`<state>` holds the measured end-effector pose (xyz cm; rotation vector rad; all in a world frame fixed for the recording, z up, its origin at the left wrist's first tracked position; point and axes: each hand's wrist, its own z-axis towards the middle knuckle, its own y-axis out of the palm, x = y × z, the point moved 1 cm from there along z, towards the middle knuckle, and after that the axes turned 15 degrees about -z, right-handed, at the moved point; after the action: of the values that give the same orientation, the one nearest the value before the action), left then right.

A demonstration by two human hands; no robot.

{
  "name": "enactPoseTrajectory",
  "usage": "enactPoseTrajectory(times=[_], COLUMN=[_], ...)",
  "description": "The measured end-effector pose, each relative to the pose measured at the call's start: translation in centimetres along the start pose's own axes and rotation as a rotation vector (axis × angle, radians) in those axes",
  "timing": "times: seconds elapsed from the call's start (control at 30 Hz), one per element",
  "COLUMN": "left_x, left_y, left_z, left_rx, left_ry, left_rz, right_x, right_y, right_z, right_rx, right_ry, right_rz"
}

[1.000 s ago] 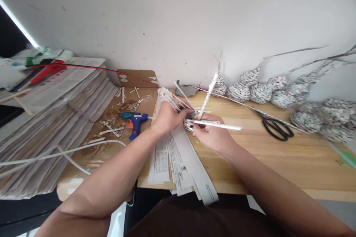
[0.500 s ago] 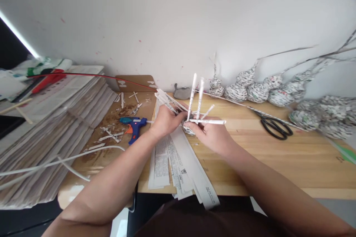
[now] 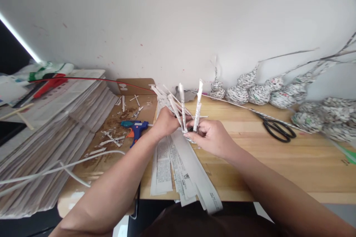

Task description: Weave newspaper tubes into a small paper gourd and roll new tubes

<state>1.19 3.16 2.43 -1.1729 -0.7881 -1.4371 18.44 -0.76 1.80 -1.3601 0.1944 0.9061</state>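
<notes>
Between my hands is a small woven newspaper piece (image 3: 190, 140), mostly hidden by my fingers, with several rolled paper sticks (image 3: 182, 103) standing up out of it. My left hand (image 3: 166, 122) is closed at its left side, the fingertips behind the sticks. On the right, my right hand (image 3: 213, 137) pinches the piece's near edge, thumb in front. Under both hands lie cut newspaper strips (image 3: 191, 174), fanned toward the table's front edge.
A blue glue gun (image 3: 138, 129) lies left among paper scraps on cardboard (image 3: 150, 111). Beyond it rises a tall newspaper stack (image 3: 69, 129). Black scissors (image 3: 278, 129) rest at right. Woven gourd shapes (image 3: 236, 94) line the wall, long tails sticking out.
The woven piece has turned in my hands, so more sticks now point up and lean left. The stick that lay flat across my right hand no longer does. The view has shifted slightly.
</notes>
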Motion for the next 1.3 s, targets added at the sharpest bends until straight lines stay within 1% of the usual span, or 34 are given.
enactPoseTrajectory(times=[0.17,0.3,0.37,0.4,0.47,0.57,0.6,0.67,0.7,0.77,0.87,0.97,1.03,1.13,1.2,1.3], left_x=[0.1,-0.7,-1.0,-1.1,-1.0,-1.0,-1.1,-1.3,-1.5,-1.8,-1.9,-1.6,-1.4,-1.0,-0.8,-0.6], left_y=[0.0,-0.2,-0.4,-0.6,-1.2,-2.0,-2.3,-2.6,-2.7,-2.6,-2.5,-2.4,-2.4,-2.3,-2.1,-1.7], left_z=[-0.1,0.0,0.1,0.2,0.4,0.5,0.6,0.6,0.7,0.6,0.6,0.4,0.4,0.3,0.3,0.3], left_rx=[-0.016,0.008,0.021,0.029,0.049,0.053,0.054,0.059,0.060,0.043,0.009,-0.011,-0.020,-0.035,-0.051,-0.074], left_ry=[-0.014,-0.029,-0.033,-0.027,-0.001,0.035,0.046,0.050,0.040,-0.004,-0.061,-0.051,-0.025,0.002,-0.001,-0.031], left_rz=[-0.007,-0.077,-0.149,-0.180,-0.208,-0.194,-0.201,-0.242,-0.275,-0.338,-0.393,-0.414,-0.390,-0.302,-0.276,-0.277], right_x=[0.0,-0.1,-0.4,-0.5,-0.8,-0.9,-0.8,-0.6,-0.5,-0.4,-0.3,-0.2,-0.1,0.3,0.6,1.1], right_y=[0.3,0.2,-0.1,-0.4,-1.1,-2.1,-2.4,-2.8,-2.9,-2.9,-2.6,-2.0,-1.8,-1.4,-1.2,-0.9], right_z=[-0.2,-0.3,-0.5,-0.6,-0.9,-1.1,-1.0,-0.7,-0.5,-0.1,0.2,0.4,0.4,0.7,0.8,1.1], right_rx=[0.016,-0.091,-0.104,-0.064,0.106,0.411,0.481,0.563,0.580,0.571,0.486,0.395,0.355,0.279,0.225,0.200], right_ry=[-0.032,-0.129,-0.198,-0.228,-0.261,-0.226,-0.196,-0.136,-0.117,-0.104,-0.109,-0.089,-0.052,0.044,0.097,0.115], right_rz=[-0.060,-0.035,0.007,0.037,0.111,0.209,0.219,0.198,0.172,0.110,0.044,0.031,0.038,0.096,0.152,0.192])
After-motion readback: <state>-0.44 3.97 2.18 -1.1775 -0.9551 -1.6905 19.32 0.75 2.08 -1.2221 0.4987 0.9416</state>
